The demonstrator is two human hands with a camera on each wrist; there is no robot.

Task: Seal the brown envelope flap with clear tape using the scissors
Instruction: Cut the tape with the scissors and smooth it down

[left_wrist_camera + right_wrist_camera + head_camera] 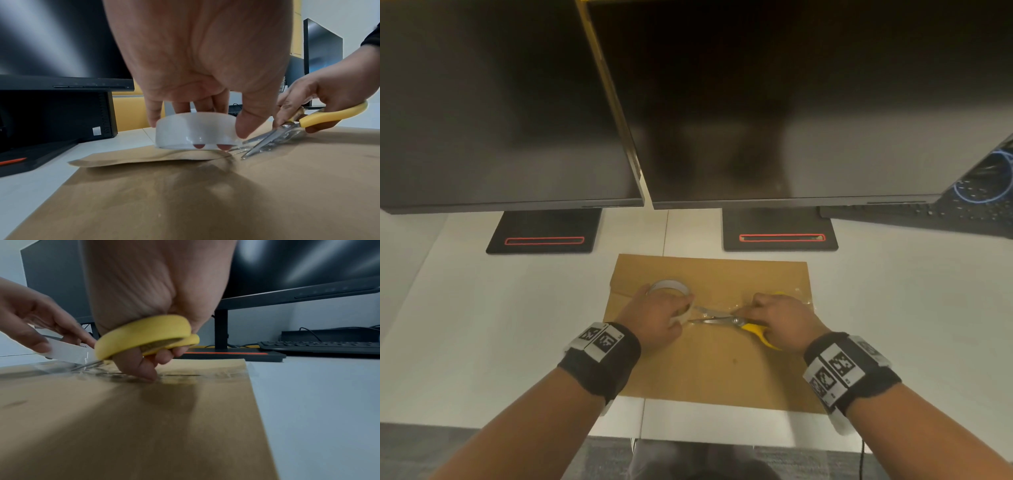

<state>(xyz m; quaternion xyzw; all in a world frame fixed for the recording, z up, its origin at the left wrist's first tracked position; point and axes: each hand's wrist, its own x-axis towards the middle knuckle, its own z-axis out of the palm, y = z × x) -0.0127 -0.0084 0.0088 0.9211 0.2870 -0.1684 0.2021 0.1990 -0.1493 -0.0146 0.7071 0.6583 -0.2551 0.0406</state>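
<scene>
Envelope (709, 359) lies flat, flap partly taped; roll (193, 131) is gripped by left hand (657, 318), scissors (726, 320) by right hand (780, 318); monitors (500, 102) behind

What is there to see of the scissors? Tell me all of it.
The scissors have yellow loop handles that look like plastic and plain silver metal blades joined by a shiny pivot screw. The right hand grips the handles, fingers through the loops. The blades are parted and point toward the tape roll in the left hand, straddling the clear tape stretched from it. They lie low and almost flat over the brown envelope, near its flap. Whether the tips touch the paper cannot be told.
</scene>
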